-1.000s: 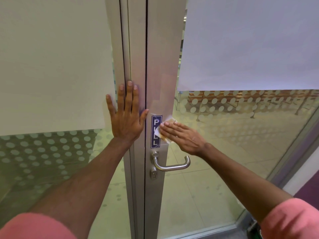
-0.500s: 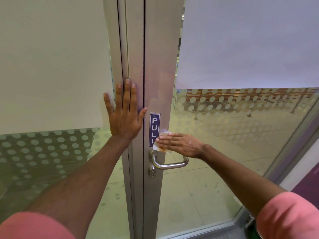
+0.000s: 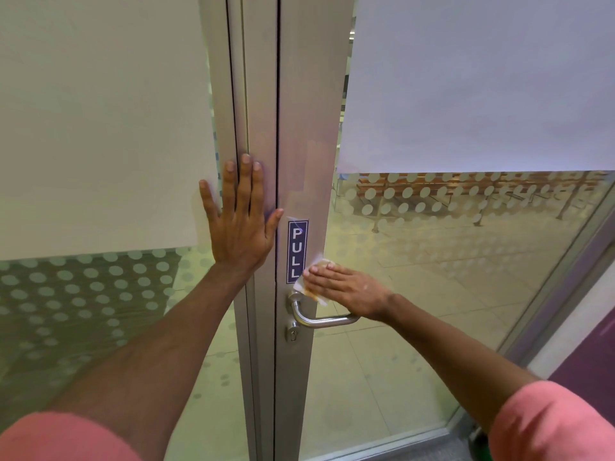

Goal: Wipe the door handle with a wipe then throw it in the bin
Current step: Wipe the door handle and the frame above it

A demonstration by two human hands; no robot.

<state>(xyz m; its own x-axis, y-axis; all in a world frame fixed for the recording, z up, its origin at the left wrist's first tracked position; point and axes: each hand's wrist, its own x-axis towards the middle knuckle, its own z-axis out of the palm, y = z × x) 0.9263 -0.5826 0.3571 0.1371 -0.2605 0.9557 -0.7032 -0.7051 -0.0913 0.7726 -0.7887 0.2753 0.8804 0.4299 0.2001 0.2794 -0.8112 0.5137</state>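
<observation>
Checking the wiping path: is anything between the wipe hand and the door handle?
Nothing visible. The right hand presses the wipe on the frame just above the door handle, with no object between.

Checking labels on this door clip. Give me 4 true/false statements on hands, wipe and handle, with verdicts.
1. The left hand lies flat and open on the door frame. True.
2. The right hand presses the wipe on the door just above the handle. True.
3. The blue sign reads PUSH. False: it reads PULL.
4. The right hand grips the lever and pushes it down. False: the fingers lie flat on the wipe above the lever, which sits level.
</observation>
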